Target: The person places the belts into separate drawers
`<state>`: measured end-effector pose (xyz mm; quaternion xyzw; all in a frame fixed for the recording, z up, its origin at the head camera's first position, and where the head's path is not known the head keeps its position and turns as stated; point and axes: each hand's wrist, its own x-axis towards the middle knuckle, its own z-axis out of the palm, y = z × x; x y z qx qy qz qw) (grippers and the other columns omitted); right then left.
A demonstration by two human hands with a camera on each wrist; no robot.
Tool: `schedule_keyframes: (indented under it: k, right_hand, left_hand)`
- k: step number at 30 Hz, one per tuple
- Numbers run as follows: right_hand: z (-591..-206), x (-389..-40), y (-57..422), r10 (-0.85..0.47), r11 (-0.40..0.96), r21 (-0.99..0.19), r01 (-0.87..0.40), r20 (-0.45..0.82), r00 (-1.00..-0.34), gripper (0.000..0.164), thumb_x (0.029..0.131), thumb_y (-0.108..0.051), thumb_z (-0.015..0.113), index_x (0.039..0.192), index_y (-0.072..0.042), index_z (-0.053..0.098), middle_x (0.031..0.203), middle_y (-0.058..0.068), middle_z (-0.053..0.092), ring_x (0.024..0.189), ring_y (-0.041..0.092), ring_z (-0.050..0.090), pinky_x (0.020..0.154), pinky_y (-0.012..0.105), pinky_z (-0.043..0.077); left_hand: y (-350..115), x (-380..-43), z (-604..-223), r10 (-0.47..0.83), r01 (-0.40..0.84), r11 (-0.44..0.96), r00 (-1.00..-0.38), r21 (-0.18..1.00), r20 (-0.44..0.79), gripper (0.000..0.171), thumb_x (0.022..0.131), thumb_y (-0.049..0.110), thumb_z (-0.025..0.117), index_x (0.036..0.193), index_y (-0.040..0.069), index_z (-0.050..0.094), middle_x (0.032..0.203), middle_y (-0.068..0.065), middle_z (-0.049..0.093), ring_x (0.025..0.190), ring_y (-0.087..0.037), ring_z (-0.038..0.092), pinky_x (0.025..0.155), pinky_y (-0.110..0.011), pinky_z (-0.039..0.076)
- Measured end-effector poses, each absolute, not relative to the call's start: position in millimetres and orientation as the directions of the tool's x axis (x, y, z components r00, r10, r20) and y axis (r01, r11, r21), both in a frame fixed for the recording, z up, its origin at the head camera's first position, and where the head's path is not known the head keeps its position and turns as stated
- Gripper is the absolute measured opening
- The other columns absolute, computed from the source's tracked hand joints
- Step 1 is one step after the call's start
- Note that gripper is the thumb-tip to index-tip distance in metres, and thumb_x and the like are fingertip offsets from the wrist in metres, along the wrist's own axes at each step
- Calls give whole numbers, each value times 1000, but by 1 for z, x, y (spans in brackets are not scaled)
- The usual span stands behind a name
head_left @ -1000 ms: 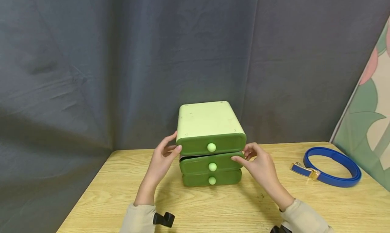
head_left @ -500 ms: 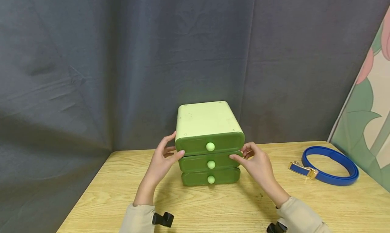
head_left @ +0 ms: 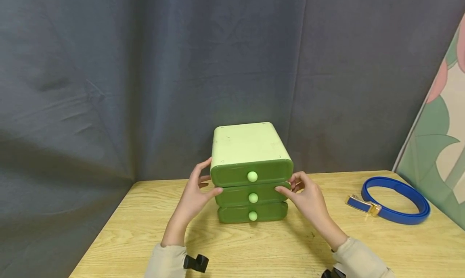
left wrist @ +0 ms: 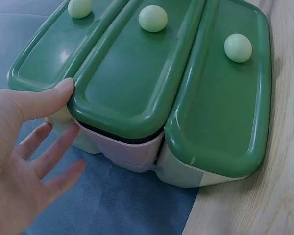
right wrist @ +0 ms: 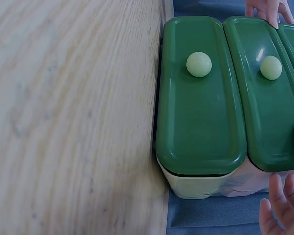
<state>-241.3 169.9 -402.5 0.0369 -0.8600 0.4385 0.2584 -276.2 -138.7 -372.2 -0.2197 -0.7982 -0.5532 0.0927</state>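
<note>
A small three-drawer chest with a pale green top, green drawer fronts and round pale knobs stands on the table. My left hand is at its left side, the thumb touching the left end of the middle drawer. In the left wrist view its other fingers spread beside the wall, and a thin dark gap shows under that drawer's front. On the other side, the thumb of my right hand presses the same drawer front, with the fingers bent beside the chest. The bottom drawer is untouched.
A coiled blue belt with a gold buckle lies at the right on the wooden table. A grey curtain hangs right behind the chest. A floral panel rises along the right edge.
The middle drawer has slid inward, and the dark gap above its front has closed in the head view. My left thumb has moved down from the top drawer to the middle one.
</note>
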Motion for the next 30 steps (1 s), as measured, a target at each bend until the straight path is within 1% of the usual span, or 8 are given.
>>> schedule_keyframes:
  k: [5, 10, 15, 19, 22, 25, 27, 30]
  right_hand:
    - [-402, -240, 173, 146, 609, -737, -292, 466, -873, 35, 80, -25, 85, 94, -9, 57, 84, 4, 60, 73, 15, 60, 63, 25, 48]
    - [-400, -237, 179, 117, 615, -722, -316, 480, -869, 28, 82, -20, 83, 95, -8, 61, 83, 2, 61, 71, 12, 58, 59, 24, 47]
    - [-396, -233, 188, 86, 637, -697, -330, 490, -868, 26, 84, -20, 81, 101, -8, 66, 85, 1, 63, 71, 10, 59, 57, 24, 47]
    - [-393, -228, 198, 69, 663, -673, -328, 492, -868, 25, 85, -20, 80, 102, -9, 66, 86, 1, 65, 72, 10, 60, 57, 25, 48]
    - [-395, -224, 208, 63, 684, -655, -319, 489, -870, 23, 86, -20, 80, 101, -8, 66, 87, 1, 65, 72, 10, 60, 58, 25, 49]
    - [-399, -221, 217, 60, 706, -637, -309, 488, -871, 22, 86, -19, 80, 100, -8, 66, 87, 0, 65, 72, 10, 60, 58, 24, 49]
    - [-401, -219, 222, 50, 714, -627, -311, 490, -870, 21, 85, -17, 80, 99, -8, 66, 86, -1, 65, 71, 9, 59, 58, 24, 49]
    - [-405, -216, 223, 12, 719, -605, -342, 503, -864, 19, 84, -15, 81, 96, -9, 67, 83, -3, 65, 70, 8, 59, 59, 25, 50]
  left_hand:
    - [-137, -277, -374, 218, 472, 303, -880, 828, 421, 86, 80, 2, 82, 151, 25, 40, 154, -5, 37, 121, -32, 56, 102, -53, 39]
    - [-136, -279, -374, 204, 486, 305, -873, 819, 443, 84, 78, 4, 83, 149, 23, 42, 149, -4, 45, 119, -29, 57, 99, -54, 40]
    - [-138, -278, -372, 153, 423, 386, -906, 820, 396, 81, 79, 13, 85, 148, 22, 45, 147, -3, 47, 118, -26, 56, 93, -50, 43]
    - [-139, -277, -373, 113, 354, 464, -933, 812, 342, 75, 79, 24, 86, 145, 23, 49, 142, -2, 50, 114, -22, 58, 85, -46, 49]
    - [-140, -277, -373, 93, 318, 504, -944, 803, 315, 73, 78, 31, 86, 143, 24, 52, 135, -1, 57, 113, -20, 59, 87, -45, 49]
    - [-141, -276, -373, 84, 294, 523, -952, 800, 295, 72, 78, 36, 86, 141, 25, 55, 127, -1, 62, 113, -20, 59, 93, -45, 47]
    - [-142, -277, -374, 88, 293, 535, -952, 792, 293, 71, 78, 40, 85, 141, 24, 56, 125, -4, 65, 115, -22, 59, 96, -46, 46]
    - [-143, -278, -376, 86, 283, 562, -955, 777, 285, 71, 78, 45, 83, 140, 22, 58, 125, -5, 66, 116, -26, 59, 96, -48, 46]
